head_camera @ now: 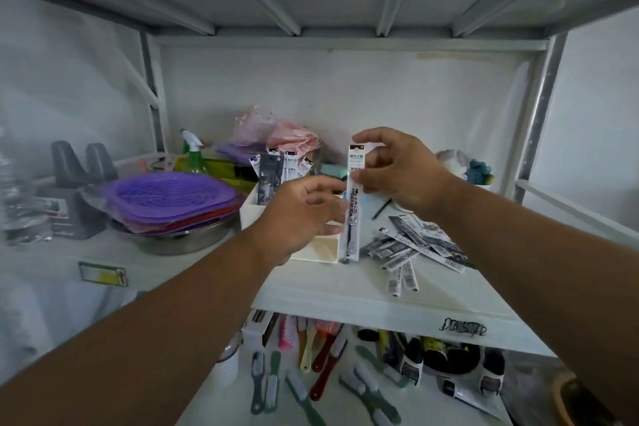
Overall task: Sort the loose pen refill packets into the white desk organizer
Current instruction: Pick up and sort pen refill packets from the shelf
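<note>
Plainly, the right hand (pixel 397 169) pinched one long white-and-black pen refill packet (pixel 352 204) near its top between thumb and fingers, holding it upright in the air just in front of the white plastic desk organizer (pixel 316 251). The left hand (pixel 301 214) reached in beside it, its fingers loosely curled towards the packet's middle; whether they touched it could not be told.

The risk, as I judged it, lay in the hand-over: a thin, slick sleeve held only at one end could swing or slip as the second hand took it, and fall to the white shelf (pixel 328 290) or down among the brushes (pixel 311 387) on the shelf below. It might also catch on the organizer's front wall and bend.

The organizer's rear compartment already held several refill packets standing upright (pixel 276 169). Its front compartment was mostly hidden by the left hand. A loose heap of refill packets (pixel 411 247) lay on the shelf just right of the organizer. Further left, a steel basin (pixel 179 242) carried stacked purple plastic lids (pixel 169 194).
</note>
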